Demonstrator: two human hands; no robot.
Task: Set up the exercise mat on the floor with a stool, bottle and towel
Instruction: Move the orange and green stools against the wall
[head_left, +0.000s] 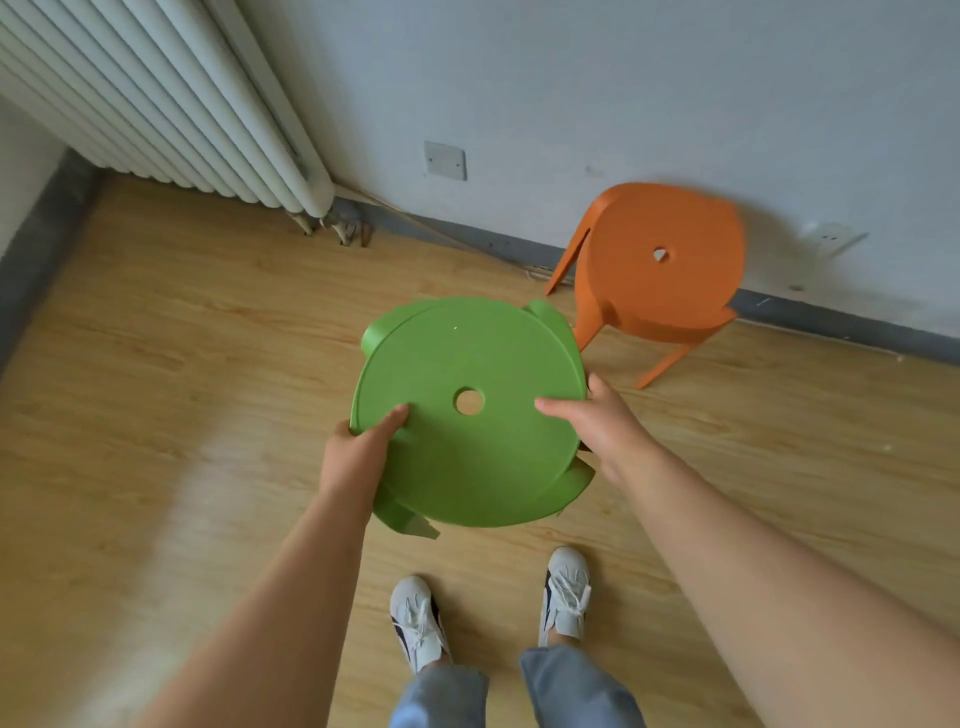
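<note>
A green plastic stool (467, 358) with a round seat and a centre hole is held above the wooden floor, in front of my feet. My left hand (358, 449) grips the seat's left rim, thumb on top. On the seat's right rim, my right hand (597, 421) grips the same way. The stool's legs point down and are mostly hidden under the seat. No mat, bottle or towel is in view.
An orange stool (670, 291) of the same shape stands on the floor against the white wall, to the right behind the green one. A white radiator (171, 104) runs along the wall at the upper left. My white shoes (421, 621) stand on the wooden floor (182, 364).
</note>
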